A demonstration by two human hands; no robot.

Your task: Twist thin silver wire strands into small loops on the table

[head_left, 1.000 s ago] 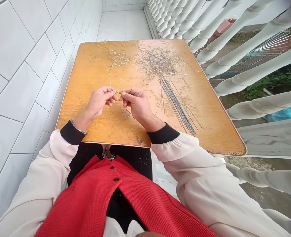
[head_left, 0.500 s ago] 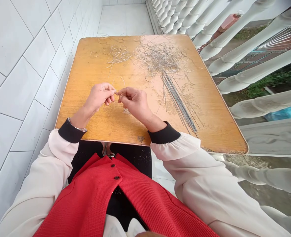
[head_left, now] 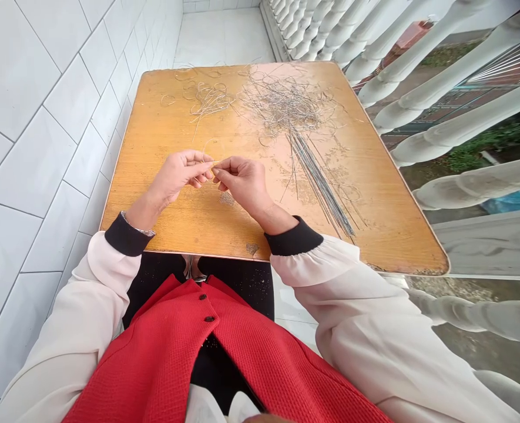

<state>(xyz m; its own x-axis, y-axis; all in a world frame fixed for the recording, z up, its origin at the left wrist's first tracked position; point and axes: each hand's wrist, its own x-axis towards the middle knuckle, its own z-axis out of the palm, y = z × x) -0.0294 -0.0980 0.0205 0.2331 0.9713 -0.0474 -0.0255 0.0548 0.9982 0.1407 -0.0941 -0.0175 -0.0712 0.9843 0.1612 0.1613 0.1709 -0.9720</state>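
Observation:
My left hand [head_left: 181,175] pinches a thin wire [head_left: 204,149] between thumb and fingertips. Its fine curved end rises above the fingers in a loose loop. Thumb and forefinger of my right hand [head_left: 244,181] close on the same wire, with the fingertips of both hands almost touching. Exactly how the wire runs between the fingers is too fine to make out. Beyond the hands lie a small pile of bent wire loops [head_left: 211,98] and a larger tangled heap of wire loops [head_left: 291,107]. A bundle of straight grey wires [head_left: 322,182] lies to the right of my right hand.
Everything rests on a wooden table [head_left: 149,138] with worn patches and a rounded edge close to my lap. A white tiled wall [head_left: 34,147] runs along the left. White balusters [head_left: 445,138] stand along the right side.
My fingertips have come closer together, and the right hand has turned slightly. The wire loop above the left fingers has shifted. Wire piles and bundle lie as before.

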